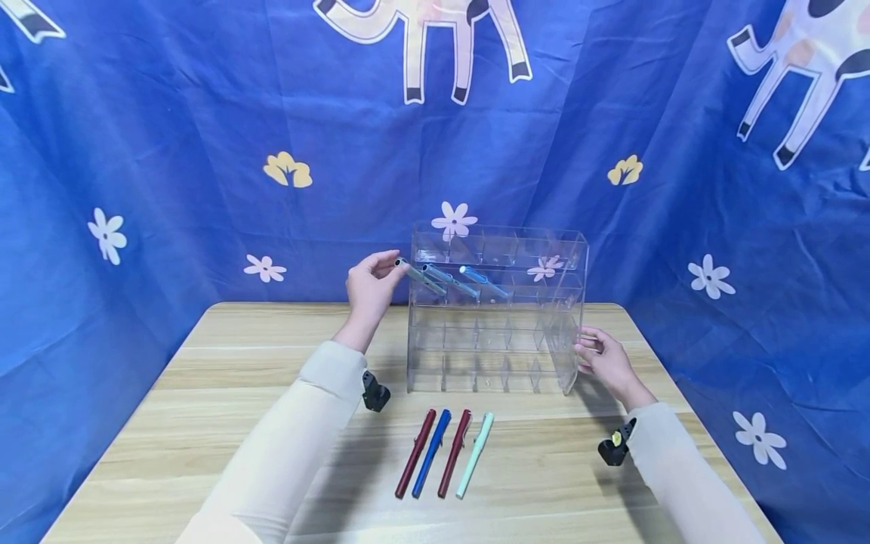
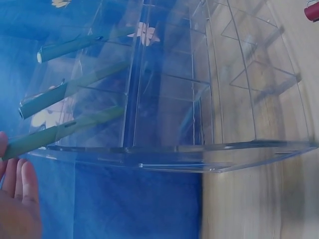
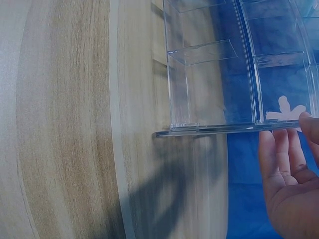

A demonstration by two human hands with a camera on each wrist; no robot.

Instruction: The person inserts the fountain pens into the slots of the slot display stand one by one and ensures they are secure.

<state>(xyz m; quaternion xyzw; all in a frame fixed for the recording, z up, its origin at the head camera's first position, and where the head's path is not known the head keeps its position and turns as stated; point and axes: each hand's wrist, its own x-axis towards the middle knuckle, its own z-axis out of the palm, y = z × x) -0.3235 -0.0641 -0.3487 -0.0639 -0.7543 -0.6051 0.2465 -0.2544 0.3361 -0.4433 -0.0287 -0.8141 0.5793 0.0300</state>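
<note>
A clear plastic tiered rack (image 1: pixel 492 340) with small compartments stands upright on the table. My left hand (image 1: pixel 372 283) is at its upper left, the thumb and fingertips pinching the end of a green pen (image 2: pixel 37 142), whose other end lies inside the leftmost compartment of an upper tier. Beside it, a teal pen (image 1: pixel 448 279) and a light blue pen (image 1: pixel 482 279) slant in neighbouring compartments of that tier. My right hand (image 1: pixel 608 366) holds the rack's right side panel (image 3: pixel 214 130), thumb at the panel's edge and fingers against its outer face.
In front of the rack, pens lie side by side on the wooden table (image 1: pixel 272 355): a dark red pen (image 1: pixel 416 453), a blue pen (image 1: pixel 431 453), another dark red pen (image 1: pixel 454 453) and a mint pen (image 1: pixel 475 455). A blue patterned curtain (image 1: pixel 340 211) hangs close behind.
</note>
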